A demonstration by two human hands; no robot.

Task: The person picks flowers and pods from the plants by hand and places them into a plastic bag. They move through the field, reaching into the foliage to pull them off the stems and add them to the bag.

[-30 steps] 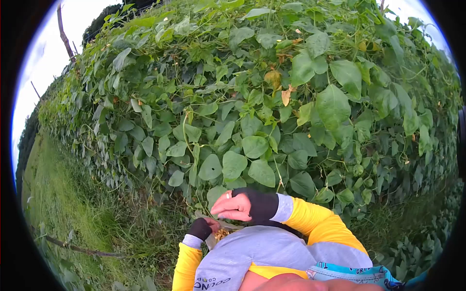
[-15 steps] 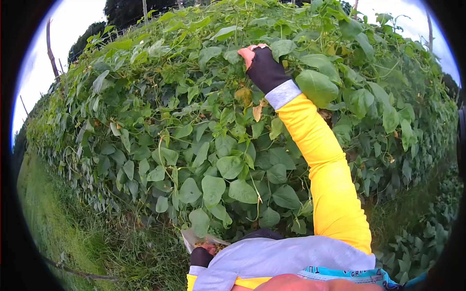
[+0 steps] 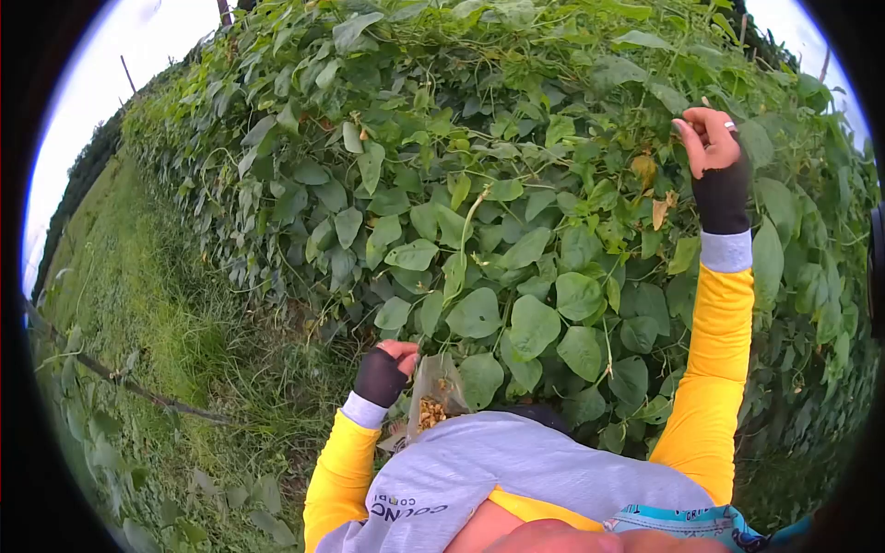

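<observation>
My right hand, in a black fingerless glove with a ring on one finger, is raised beside the leaves at the upper right. Its fingers are bent but apart, and I see nothing in them. Low in front of my body, my left hand wears a matching glove. Its fingers are curled together by the upper edge of a clear plastic bag. Whether they pinch the edge or something small is hidden. Small yellow-brown pieces lie in the bag. Broad green leaves of a climbing bean-like plant hang just beyond it.
The dense wall of vines spans the view ahead, with a withered leaf below my right hand. Grass runs along the left side. A thin dark pole or branch crosses at the lower left. Posts stand behind the vines.
The view has swung left. My right hand has drawn back from the leaves it was in. My left hand has come out of the bag to its left side, and the bag shows more.
</observation>
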